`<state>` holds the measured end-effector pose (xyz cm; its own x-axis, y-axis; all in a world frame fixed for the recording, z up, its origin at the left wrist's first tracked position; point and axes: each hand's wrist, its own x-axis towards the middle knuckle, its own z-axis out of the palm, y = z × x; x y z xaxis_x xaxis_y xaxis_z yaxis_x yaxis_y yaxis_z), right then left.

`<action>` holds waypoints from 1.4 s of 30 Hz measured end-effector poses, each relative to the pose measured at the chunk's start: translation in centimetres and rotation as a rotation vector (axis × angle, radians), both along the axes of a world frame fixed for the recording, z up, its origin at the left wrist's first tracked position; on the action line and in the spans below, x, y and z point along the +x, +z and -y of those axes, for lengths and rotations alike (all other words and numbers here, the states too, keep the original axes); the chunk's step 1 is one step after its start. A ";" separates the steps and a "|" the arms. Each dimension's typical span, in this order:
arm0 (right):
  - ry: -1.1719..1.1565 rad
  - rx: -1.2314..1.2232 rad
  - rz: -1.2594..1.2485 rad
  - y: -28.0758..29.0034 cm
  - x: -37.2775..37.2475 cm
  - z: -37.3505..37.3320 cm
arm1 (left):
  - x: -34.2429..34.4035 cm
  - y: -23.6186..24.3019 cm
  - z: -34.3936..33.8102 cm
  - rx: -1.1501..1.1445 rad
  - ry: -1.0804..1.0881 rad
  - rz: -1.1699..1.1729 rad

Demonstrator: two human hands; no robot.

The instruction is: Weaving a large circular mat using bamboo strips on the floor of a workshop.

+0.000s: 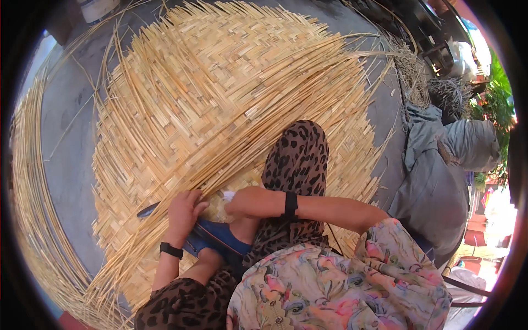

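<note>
From where I stand, the woven mat (220, 60) covers the middle of the frame. Across it the loose strips (264, 129) run lengthwise from lower left to upper right. The hands are apart: the left hand (185, 210) bends over the strips left of centre, beside a dark pointed thing (147, 210); the right hand (242, 202) is near centre, its grip hidden from me. Any lettering on the white container (99, 9), upper left, is too small to read.

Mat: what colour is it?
Straw yellow; the mat shows best in the head view.
</note>
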<state>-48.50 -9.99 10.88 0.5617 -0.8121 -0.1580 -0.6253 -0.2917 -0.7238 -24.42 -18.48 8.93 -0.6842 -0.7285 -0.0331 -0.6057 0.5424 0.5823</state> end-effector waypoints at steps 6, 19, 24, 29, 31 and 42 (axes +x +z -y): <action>-0.051 -0.012 -0.169 1.1 -0.5 3.3 | 1.2 -1.7 0.2 0.366 0.283 -0.113; -0.099 0.116 -0.014 -2.2 1.9 1.2 | 2.2 -2.3 0.7 0.259 0.485 -0.377; -0.480 0.414 0.460 -3.1 2.5 2.6 | 1.4 -0.4 1.4 0.366 0.438 -0.507; -0.402 0.503 0.505 0.0 6.3 4.0 | -1.4 6.0 4.2 0.848 0.614 -0.844; -0.134 0.307 0.225 0.8 6.7 3.3 | -2.1 8.4 5.5 0.312 0.046 -0.499; 0.315 0.094 -0.180 2.0 7.6 -2.7 | -0.5 -5.8 4.6 -0.144 0.143 0.163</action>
<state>-40.88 -7.29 12.90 0.7383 -0.5811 -0.3423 -0.6349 -0.4275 -0.6435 -24.90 -23.07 3.16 -0.5682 -0.8225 -0.0236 -0.7616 0.5148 0.3936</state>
